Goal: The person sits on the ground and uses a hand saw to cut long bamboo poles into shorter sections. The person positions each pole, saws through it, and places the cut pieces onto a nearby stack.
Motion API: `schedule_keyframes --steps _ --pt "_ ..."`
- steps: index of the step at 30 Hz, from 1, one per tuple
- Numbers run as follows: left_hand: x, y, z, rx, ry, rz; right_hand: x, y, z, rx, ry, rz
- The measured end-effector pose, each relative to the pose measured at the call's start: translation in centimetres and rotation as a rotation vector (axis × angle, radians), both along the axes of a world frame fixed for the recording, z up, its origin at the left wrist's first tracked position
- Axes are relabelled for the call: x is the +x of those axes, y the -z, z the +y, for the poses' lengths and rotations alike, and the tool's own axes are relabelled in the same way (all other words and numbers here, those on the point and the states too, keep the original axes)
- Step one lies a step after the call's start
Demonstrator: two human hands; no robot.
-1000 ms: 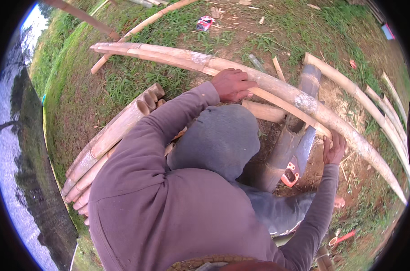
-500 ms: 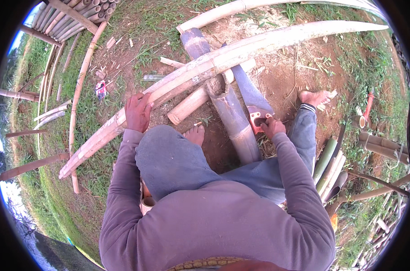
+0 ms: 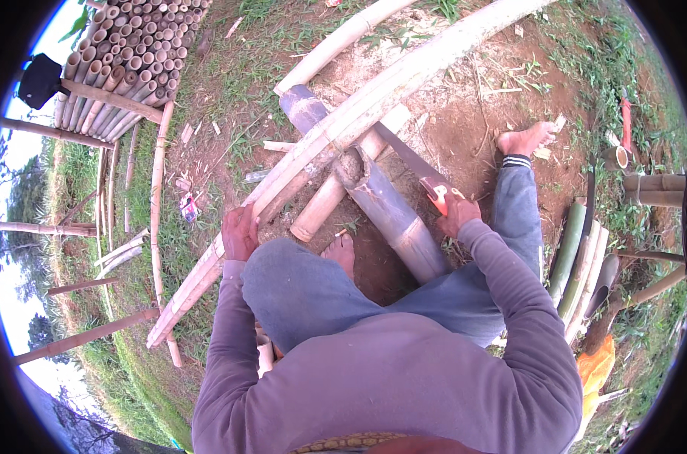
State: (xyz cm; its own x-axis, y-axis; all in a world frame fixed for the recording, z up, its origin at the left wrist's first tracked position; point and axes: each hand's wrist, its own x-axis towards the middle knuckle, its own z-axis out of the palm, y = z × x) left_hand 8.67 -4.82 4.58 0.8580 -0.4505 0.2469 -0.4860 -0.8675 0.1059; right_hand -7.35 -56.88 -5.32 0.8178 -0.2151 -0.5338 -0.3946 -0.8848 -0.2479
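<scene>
My left hand is closed around a long, pale split bamboo pole, which slants from the lower left to the far right. In my right hand is a handsaw with a red-orange handle; my fingers are wrapped round the grip. Its dark blade points away and to the left, seen nearly edge-on. The blade's far end meets the pole's near edge, and whether it touches cannot be told. Beneath the pole lies a thick, greyish bamboo trunk with a hollow notch, crossed by a shorter bamboo piece.
Another pale bamboo length rests at the trunk's far end. Cut bamboo is stacked at the upper left. Green and pale bamboo pieces lie right of my leg. A red-handled tool is farther right. Sawdust and chips cover the soil.
The saw has turned from showing its broad face to nearly edge-on, and its tip has drawn back toward me. My left hand keeps its grip on the pole. The whole view has shifted.
</scene>
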Motion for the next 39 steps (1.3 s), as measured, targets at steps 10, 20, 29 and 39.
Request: schedule_keyframes --steps 10,20,29,39 --pt "-0.4 -0.2 -0.1 -0.141 0.013 0.081 -13.2 -19.5 -13.2 0.325 0.321 -0.692" --pt "0.0 -1.8 -0.7 -0.116 -0.007 0.152 -5.7 -16.0 -8.0 0.61 0.465 -1.022" --pt "-0.1 -1.6 -0.4 -0.097 -0.002 0.116 0.8 -12.2 -8.1 0.393 0.299 -1.047" --pt "-0.1 -1.3 -0.3 -0.085 -0.05 0.153 2.6 -12.4 -9.4 0.318 0.215 -1.004"
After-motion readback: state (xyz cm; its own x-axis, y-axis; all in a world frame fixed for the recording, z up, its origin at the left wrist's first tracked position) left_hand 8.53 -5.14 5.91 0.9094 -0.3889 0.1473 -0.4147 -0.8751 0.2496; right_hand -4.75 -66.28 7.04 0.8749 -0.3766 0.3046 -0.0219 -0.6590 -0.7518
